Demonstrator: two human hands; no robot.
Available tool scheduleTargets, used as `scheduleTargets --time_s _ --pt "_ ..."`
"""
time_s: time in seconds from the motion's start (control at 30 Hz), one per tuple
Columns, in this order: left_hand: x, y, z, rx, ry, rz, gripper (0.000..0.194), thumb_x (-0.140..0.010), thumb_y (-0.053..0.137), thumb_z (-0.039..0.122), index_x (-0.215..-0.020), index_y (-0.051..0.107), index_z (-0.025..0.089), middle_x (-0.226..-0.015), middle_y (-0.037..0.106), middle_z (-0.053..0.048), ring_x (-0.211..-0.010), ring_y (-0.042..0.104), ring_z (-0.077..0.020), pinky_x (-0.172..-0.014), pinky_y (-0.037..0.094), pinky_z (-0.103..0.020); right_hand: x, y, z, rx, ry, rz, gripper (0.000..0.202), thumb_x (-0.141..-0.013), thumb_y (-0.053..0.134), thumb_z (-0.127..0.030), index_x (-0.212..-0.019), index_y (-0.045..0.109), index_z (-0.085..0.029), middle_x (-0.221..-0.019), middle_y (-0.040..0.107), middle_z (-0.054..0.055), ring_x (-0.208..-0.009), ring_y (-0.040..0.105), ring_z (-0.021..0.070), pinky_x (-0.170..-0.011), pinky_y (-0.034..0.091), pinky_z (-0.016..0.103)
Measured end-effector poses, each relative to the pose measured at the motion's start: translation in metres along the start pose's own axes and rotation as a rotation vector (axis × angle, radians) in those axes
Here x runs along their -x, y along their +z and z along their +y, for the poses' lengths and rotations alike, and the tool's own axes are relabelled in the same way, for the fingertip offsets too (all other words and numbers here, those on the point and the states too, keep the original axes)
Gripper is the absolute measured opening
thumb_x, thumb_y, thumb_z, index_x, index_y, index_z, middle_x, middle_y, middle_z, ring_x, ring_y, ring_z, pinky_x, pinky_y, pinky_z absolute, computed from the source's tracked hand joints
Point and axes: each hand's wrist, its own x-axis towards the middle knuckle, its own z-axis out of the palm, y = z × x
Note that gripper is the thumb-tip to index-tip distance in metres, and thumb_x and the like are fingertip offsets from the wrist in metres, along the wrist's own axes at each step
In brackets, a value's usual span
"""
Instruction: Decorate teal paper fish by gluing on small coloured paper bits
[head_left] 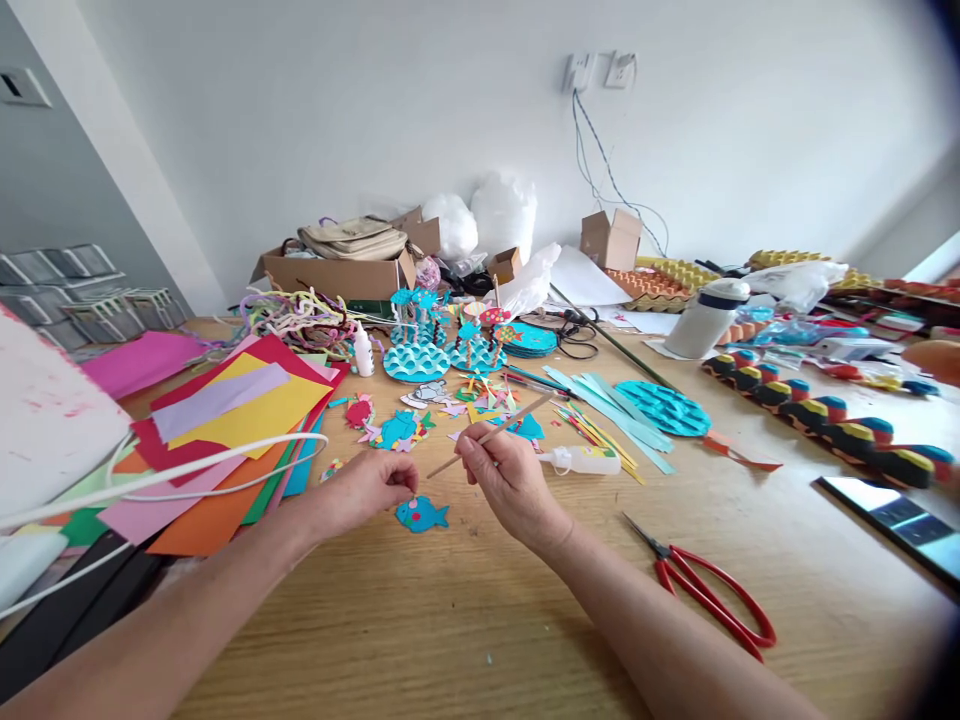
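Observation:
A blue paper fish (422, 515) with a pink spot lies on the wooden table in front of me. My left hand (379, 480) is closed in a pinch just above its top edge; whatever sits between those fingertips is too small to name. My right hand (504, 475) grips a thin wooden stick (448, 465), whose tip points down and left, above the fish. Behind my hands lie a bigger blue paper fish (397, 428) and a red cut-out (359, 412). A glue bottle (589, 460) rests on its side by my right hand.
Red-handled scissors (712, 590) lie at the right. Coloured paper sheets (240, 410) and a white cable (225, 490) are at the left. Turquoise egg-tray pieces (416, 363) stand at the back, near a white glue bottle (364, 352). A phone (892, 525) lies at the right edge.

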Motion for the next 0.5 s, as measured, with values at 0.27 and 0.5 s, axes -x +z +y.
scheduleTargets --time_s 0.27,0.5 --pt "-0.001 0.016 0.003 -0.128 0.01 0.037 0.012 -0.069 0.046 0.014 -0.066 0.056 0.019 -0.063 0.057 0.003 -0.061 0.05 -0.0134 -0.055 0.034 -0.022 -0.002 -0.003 0.003 0.013 0.014 0.022 0.024 -0.086 0.038 -0.03 -0.068 0.047 -0.019 -0.054 0.046 -0.002 -0.052 0.046 0.0099 -0.051 0.038 0.02" --pt "-0.005 0.024 0.001 -0.184 0.023 0.028 0.014 -0.066 0.045 0.011 -0.063 0.056 0.019 -0.062 0.058 0.002 -0.061 0.051 -0.0141 -0.055 0.033 -0.023 -0.002 -0.003 0.004 0.016 0.02 0.025 0.024 -0.086 0.037 -0.03 -0.067 0.046 -0.019 -0.055 0.046 -0.002 -0.052 0.046 0.0099 -0.051 0.038 0.02"
